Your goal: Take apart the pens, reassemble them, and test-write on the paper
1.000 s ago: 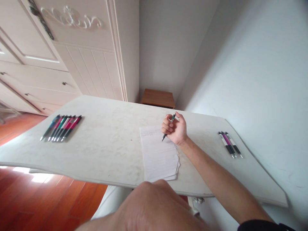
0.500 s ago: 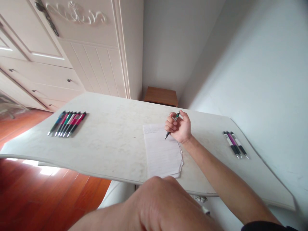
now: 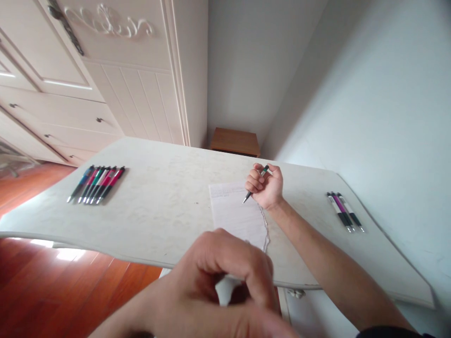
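My right hand is closed around a click pen with a dark grip, a silver tip and a green band near its top. The pen slants over the upper right part of the paper, tip down and left; contact with the sheet cannot be told. The lined paper has faint writing along its top and a torn right edge. Large and close to the camera, my left hand is raised in front of the table's near edge. Its fingers are loosely bent, with a gap between thumb and forefinger and nothing visible in it.
On the white table, several colored pens lie in a row at left. Three pens, white and purple with black grips, lie at right. A wooden box-like piece stands behind the table, between a pale cabinet and the wall.
My left hand has risen and turned, so its thumb and bent forefinger now show. My right hand has shifted slightly right with the pen still in it.
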Motion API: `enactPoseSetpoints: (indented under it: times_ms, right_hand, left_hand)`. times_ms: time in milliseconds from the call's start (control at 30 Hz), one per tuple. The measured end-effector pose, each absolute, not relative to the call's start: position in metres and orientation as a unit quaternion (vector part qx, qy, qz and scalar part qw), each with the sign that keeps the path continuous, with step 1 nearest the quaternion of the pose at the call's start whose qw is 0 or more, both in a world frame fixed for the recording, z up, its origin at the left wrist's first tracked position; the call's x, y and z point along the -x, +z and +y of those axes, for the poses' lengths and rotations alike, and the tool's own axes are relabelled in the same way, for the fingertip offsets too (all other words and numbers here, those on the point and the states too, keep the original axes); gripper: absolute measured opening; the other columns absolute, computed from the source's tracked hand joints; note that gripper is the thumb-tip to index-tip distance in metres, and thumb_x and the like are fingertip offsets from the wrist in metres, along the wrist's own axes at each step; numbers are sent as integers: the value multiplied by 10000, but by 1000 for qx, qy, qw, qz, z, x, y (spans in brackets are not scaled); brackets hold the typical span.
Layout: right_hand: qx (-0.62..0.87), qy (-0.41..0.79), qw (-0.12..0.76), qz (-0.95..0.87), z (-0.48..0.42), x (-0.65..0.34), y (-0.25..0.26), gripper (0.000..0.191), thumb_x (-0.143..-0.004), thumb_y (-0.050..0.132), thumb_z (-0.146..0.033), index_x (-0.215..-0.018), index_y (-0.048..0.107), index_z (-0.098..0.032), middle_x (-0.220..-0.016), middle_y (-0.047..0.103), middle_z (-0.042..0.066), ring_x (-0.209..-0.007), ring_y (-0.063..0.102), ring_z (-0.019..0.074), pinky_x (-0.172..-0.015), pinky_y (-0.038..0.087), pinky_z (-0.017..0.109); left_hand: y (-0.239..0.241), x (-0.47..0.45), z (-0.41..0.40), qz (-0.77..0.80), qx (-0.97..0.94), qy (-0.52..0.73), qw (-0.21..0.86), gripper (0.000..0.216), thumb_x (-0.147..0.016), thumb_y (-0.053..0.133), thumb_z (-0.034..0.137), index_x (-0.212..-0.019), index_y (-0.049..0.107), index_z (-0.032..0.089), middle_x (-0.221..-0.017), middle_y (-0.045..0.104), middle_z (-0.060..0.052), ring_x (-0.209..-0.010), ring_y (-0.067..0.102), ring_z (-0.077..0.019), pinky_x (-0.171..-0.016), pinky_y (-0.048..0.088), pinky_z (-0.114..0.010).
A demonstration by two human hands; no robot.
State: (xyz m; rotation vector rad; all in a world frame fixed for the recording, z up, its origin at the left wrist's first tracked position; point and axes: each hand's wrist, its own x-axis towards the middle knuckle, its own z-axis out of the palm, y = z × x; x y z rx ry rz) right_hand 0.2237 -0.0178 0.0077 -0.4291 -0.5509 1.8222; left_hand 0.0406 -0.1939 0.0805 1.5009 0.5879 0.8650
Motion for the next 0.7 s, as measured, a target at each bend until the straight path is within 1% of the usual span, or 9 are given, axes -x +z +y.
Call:
enactPoseSetpoints:
  times_ms: [67, 100, 167, 233, 333, 400, 433, 533, 700]
  right_hand:
    - [174, 775, 565, -224, -17, -225, 8, 293, -883, 467, -403, -741, 601, -184, -476, 285, -82, -377, 180, 76, -368, 193, 208]
    - [170, 776, 566, -221, -17, -225, 9, 294, -886, 461, -401, -739, 597, -186, -473, 286, -81, -377, 177, 77, -367, 194, 208]
    - [167, 776, 568, -218, -17, -225, 10, 300, -891, 443, -395, -731, 590, -188, -468, 282, -80, -379, 166, 79, -366, 191, 209]
    - [172, 772, 573, -217, -17, -225, 11, 310, -893, 429, -394, -720, 584, -189, -467, 272, -81, -382, 151, 80, -365, 188, 210]
    - [182, 765, 580, -212, -17, -224, 12, 321, -891, 444, -413, -708, 584, -189, -472, 261, -86, -385, 144, 80, -364, 192, 210]
    - [183, 765, 581, -209, -17, -224, 12, 327, -887, 466, -428, -709, 591, -184, -476, 261, -88, -385, 152, 77, -366, 199, 208]
    - [180, 766, 581, -208, -16, -224, 12, 331, -888, 467, -428, -712, 597, -180, -477, 264, -88, -385, 157, 76, -367, 202, 207]
    - [170, 769, 579, -209, -15, -224, 11, 346, -893, 437, -409, -722, 616, -166, -474, 274, -83, -382, 164, 74, -370, 203, 207]
    - [166, 764, 587, -210, -15, -224, 9, 379, -894, 388, -392, -726, 634, -158, -463, 263, -77, -378, 145, 77, -368, 183, 212]
  left_hand:
    - [84, -35, -168, 291, -668, 357, 584, 334, -829, 634, 505, -664, 660, 216, -568, 578, -21, -538, 521, -143, -502, 405, -285]
    - [81, -32, -156, 317, -687, 341, 558, 338, -877, 592, 485, -717, 669, 198, -625, 615, -23, -580, 542, -142, -543, 429, -274]
    - [69, -25, -135, 376, -733, 314, 471, 331, -947, 495, 446, -858, 685, 190, -737, 664, -28, -658, 578, -150, -613, 458, -273]
    - [52, -20, -120, 413, -790, 279, 358, 321, -978, 433, 384, -966, 691, 192, -903, 702, -55, -810, 620, -184, -740, 483, -300]
    - [26, -12, -106, 442, -849, 226, 178, 315, -979, 419, 315, -1114, 664, 172, -1101, 687, -115, -1027, 612, -257, -926, 460, -403]
    - [14, -8, -98, 466, -856, 207, 88, 355, -968, 463, 349, -1239, 603, 169, -1280, 621, -147, -1198, 544, -300, -1013, 419, -466]
    - [9, -6, -94, 478, -856, 186, 60, 401, -963, 479, 379, -1285, 571, 158, -1357, 572, -165, -1279, 491, -315, -1039, 402, -483]
    - [-2, -2, -83, 496, -860, 119, 30, 553, -941, 510, 475, -1359, 505, 113, -1450, 484, -200, -1413, 344, -331, -1105, 336, -505]
    - [-11, 8, -69, 470, -879, 61, 51, 598, -954, 458, 527, -1407, 469, 137, -1520, 406, -151, -1449, 285, -306, -1148, 279, -511]
